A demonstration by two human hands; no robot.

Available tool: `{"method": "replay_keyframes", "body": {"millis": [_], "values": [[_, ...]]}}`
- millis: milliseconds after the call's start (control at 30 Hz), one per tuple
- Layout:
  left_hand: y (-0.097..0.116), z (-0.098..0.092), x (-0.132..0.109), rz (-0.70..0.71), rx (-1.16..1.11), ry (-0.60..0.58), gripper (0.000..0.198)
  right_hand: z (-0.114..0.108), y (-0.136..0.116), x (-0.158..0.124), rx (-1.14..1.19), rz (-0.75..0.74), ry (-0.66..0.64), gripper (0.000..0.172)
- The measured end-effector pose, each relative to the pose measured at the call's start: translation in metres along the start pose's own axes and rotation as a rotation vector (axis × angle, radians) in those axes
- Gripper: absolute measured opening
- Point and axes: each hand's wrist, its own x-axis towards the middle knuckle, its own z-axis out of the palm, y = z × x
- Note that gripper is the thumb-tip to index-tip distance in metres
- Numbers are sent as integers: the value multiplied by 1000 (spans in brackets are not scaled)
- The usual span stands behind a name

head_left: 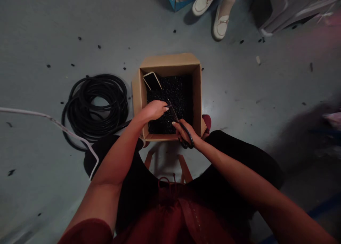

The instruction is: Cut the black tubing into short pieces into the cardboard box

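With our head camera we see our left hand (153,110) over a cardboard box (170,61) of little black bits (165,93), its fingers bent down on something we cannot make out, and our right hand (185,133) gripping black scissors (172,110) just beside it.

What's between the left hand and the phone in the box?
In the head view, only small black pieces lie between the left hand and the phone, heaped inside the cardboard box.

Left hand (152,110), right hand (185,132) close together
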Motion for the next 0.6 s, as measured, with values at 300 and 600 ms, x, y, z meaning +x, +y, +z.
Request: {"method": "replay_keyframes", "body": {"millis": [300, 600], "values": [[1, -17, -9, 31, -143, 127, 34, -10, -19, 1, 98, -14, 30, 41], [1, -19, -10, -39, -298, 183, 25, -15, -22, -1, -10, -101, 41, 41]]}}
